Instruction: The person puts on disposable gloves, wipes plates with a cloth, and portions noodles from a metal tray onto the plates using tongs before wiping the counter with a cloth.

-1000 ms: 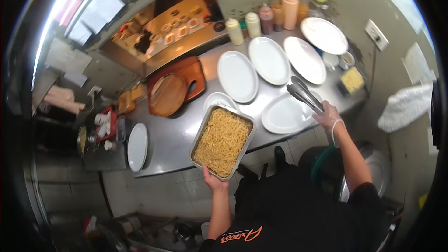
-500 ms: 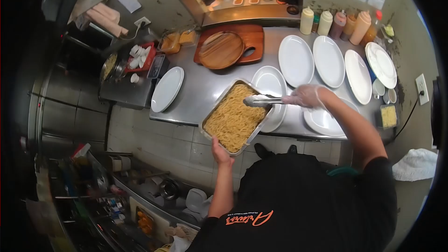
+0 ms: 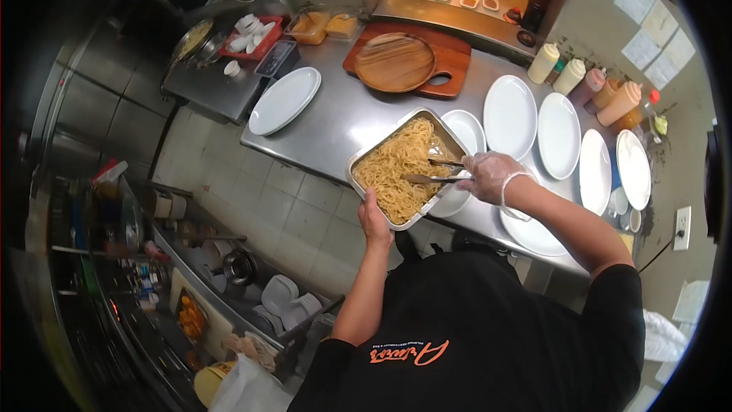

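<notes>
Gripping tongs (image 3: 436, 171) over noodles (image 3: 400, 168), gloved right fingers (image 3: 479, 177); left fingers (image 3: 371, 210) clasping tray (image 3: 364, 154).

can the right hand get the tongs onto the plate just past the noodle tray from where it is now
Probably yes. The right hand holds the tongs in the noodles, and the plate lies right beside the tray with nothing standing between them. Only the tray's low rim needs clearing. The left hand holds the tray's near edge, out of the way.

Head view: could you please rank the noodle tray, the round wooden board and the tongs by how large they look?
1. noodle tray, held by the left hand
2. round wooden board, smaller, though it lies farther away
3. tongs in the gloved right hand
</notes>
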{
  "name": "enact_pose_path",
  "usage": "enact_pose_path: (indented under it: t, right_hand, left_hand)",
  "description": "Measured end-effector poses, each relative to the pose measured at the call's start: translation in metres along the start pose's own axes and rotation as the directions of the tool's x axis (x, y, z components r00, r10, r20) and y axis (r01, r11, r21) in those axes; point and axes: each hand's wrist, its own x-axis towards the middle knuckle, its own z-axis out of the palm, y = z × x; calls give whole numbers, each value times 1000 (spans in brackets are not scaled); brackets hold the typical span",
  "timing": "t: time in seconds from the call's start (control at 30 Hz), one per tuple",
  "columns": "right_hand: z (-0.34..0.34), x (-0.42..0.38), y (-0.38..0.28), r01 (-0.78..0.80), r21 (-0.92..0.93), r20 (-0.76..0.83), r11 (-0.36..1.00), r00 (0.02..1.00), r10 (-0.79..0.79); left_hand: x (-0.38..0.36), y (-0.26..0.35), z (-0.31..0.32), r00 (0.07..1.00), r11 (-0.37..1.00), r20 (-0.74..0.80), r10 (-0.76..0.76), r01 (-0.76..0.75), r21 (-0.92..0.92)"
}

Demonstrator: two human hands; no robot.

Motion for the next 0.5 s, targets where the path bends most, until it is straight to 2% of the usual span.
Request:
enact_pose_path:
  t: [0.07,0.17,0.27,0.33,0.4,0.47,0.5]
  right_hand:
    - [-8,1,16,100,-52,-9,994,995,-100]
    - [-29,2,40,234,-131,-22,963,971,-239]
    - [-53,-4,57,350,-244,-52,904,926,-373]
    - [-71,-11,65,417,-252,-67,873,893,-445]
    - [-100,-22,59,323,-299,5,898,942,-337]
    - [-127,-37,54,345,-376,-62,860,916,-395]
    - [-140,-45,52,329,-357,-51,874,928,-370]
  left_hand:
    - [-5,-9,2,1000,1000,-14,-8,8,0]
    - [-18,-30,8,998,987,-63,-10,0,-162]
    - [-40,-38,18,999,973,-50,-6,-6,-231]
    - [-54,-40,20,996,980,-77,34,-48,-191]
    - [-60,-44,17,990,981,-108,87,-103,-163]
    - [-57,-49,6,980,979,-134,145,-162,-127]
    - [-58,-46,5,976,979,-156,150,-168,-112]
